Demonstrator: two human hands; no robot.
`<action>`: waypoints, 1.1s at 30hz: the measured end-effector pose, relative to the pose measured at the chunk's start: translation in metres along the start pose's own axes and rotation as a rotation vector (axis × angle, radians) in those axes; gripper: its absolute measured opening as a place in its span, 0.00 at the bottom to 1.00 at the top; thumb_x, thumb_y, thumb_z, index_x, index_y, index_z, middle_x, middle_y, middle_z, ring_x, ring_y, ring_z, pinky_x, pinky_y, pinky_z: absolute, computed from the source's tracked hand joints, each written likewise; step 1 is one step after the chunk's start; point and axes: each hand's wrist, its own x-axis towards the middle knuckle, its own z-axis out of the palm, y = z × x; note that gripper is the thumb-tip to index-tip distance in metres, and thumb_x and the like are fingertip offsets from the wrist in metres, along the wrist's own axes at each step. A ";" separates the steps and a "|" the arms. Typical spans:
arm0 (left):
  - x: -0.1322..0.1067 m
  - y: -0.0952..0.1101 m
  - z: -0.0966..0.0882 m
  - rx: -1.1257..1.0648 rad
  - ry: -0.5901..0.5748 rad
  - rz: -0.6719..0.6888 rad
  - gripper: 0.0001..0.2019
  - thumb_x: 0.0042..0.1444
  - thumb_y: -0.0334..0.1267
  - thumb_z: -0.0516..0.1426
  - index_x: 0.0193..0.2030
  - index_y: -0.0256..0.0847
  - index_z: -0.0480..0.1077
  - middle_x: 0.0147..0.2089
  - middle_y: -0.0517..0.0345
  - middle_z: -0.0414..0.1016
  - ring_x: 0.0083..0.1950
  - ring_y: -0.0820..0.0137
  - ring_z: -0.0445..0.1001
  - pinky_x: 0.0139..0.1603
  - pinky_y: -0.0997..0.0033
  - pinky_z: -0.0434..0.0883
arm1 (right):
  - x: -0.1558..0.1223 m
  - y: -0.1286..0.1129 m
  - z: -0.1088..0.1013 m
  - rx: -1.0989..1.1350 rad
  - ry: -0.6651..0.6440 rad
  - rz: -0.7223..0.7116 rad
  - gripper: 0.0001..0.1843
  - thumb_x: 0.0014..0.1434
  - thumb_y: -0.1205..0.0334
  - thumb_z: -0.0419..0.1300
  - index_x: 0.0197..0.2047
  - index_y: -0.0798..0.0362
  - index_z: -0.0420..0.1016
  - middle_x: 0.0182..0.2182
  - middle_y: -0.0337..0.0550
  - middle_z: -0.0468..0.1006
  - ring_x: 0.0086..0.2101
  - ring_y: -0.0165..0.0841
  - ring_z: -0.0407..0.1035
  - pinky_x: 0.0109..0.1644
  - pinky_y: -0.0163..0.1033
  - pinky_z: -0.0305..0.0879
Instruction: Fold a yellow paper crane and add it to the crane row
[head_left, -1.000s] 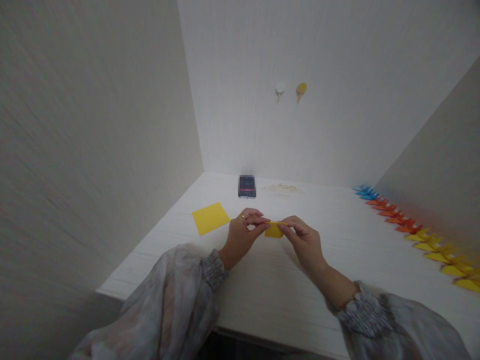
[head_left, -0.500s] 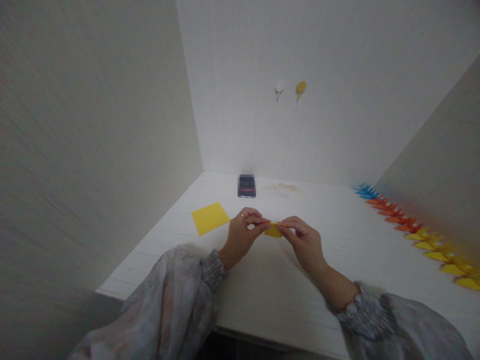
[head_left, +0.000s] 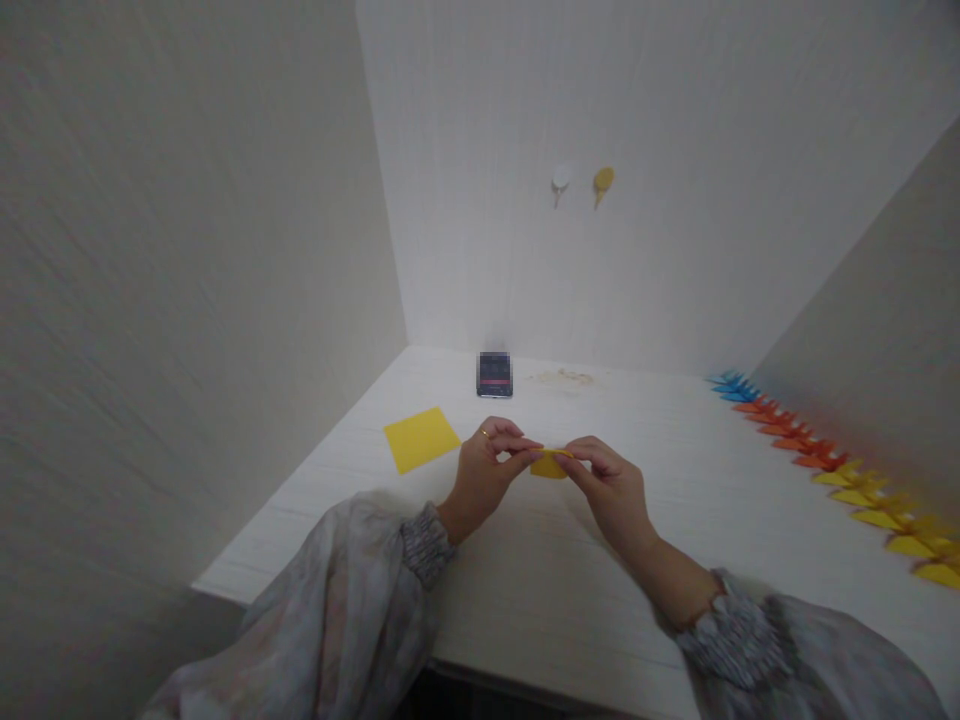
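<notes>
A small folded piece of yellow paper (head_left: 549,466) is held between my two hands above the white table. My left hand (head_left: 491,462) pinches its left end between thumb and fingers, and a ring shows on one finger. At the right end, my right hand (head_left: 609,480) pinches the paper the same way. The fingertips cover both ends of the fold. To the left of my left hand lies a flat sheet of yellow paper (head_left: 420,440), its right corner close to the hand.
A phone (head_left: 495,376) stands or lies near the back wall. Along the right side runs a row of folded paper figures: blue (head_left: 733,386), orange-red (head_left: 795,436) and yellow (head_left: 892,515). A white hook (head_left: 560,185) and a yellow hook (head_left: 604,181) are on the wall.
Both hands keep their pinch on the folded yellow paper, nearly unmoved. The whole view has shifted very slightly.
</notes>
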 end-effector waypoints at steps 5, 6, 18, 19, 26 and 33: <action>0.000 0.001 0.001 0.005 -0.010 -0.008 0.09 0.43 0.42 0.60 0.28 0.40 0.73 0.34 0.56 0.71 0.34 0.73 0.70 0.38 0.72 0.67 | 0.000 0.004 0.000 0.007 -0.011 -0.005 0.04 0.51 0.61 0.58 0.28 0.50 0.73 0.27 0.41 0.72 0.30 0.32 0.67 0.34 0.39 0.64; 0.000 0.002 0.001 -0.012 -0.015 -0.018 0.09 0.43 0.42 0.60 0.28 0.39 0.72 0.32 0.56 0.71 0.34 0.73 0.70 0.38 0.72 0.67 | 0.000 0.004 0.000 0.013 -0.018 -0.007 0.04 0.51 0.60 0.58 0.29 0.50 0.73 0.28 0.41 0.72 0.31 0.32 0.66 0.35 0.39 0.64; -0.006 0.006 -0.002 0.204 0.010 0.143 0.05 0.49 0.39 0.55 0.30 0.40 0.65 0.28 0.59 0.73 0.32 0.73 0.73 0.34 0.74 0.68 | 0.001 0.011 0.001 0.172 0.004 0.195 0.10 0.51 0.59 0.56 0.39 0.49 0.67 0.36 0.42 0.69 0.39 0.34 0.64 0.44 0.41 0.59; -0.006 0.006 -0.002 0.236 0.002 0.181 0.05 0.49 0.39 0.55 0.29 0.40 0.66 0.28 0.59 0.73 0.31 0.74 0.73 0.33 0.75 0.68 | 0.001 0.012 0.003 0.210 -0.018 0.247 0.10 0.52 0.59 0.56 0.39 0.49 0.67 0.35 0.42 0.70 0.38 0.34 0.64 0.43 0.40 0.60; -0.008 0.007 -0.002 0.394 -0.055 0.412 0.04 0.51 0.34 0.52 0.29 0.40 0.68 0.27 0.58 0.73 0.31 0.74 0.71 0.35 0.75 0.67 | 0.003 0.007 0.009 0.330 -0.108 0.371 0.09 0.50 0.61 0.55 0.35 0.52 0.70 0.32 0.42 0.72 0.34 0.33 0.65 0.37 0.37 0.61; -0.009 0.001 -0.001 0.487 -0.165 0.576 0.06 0.53 0.32 0.50 0.33 0.38 0.68 0.28 0.57 0.72 0.30 0.75 0.70 0.33 0.76 0.68 | 0.002 0.009 0.011 0.490 -0.094 0.413 0.08 0.48 0.64 0.53 0.33 0.51 0.72 0.33 0.41 0.72 0.37 0.34 0.65 0.45 0.40 0.59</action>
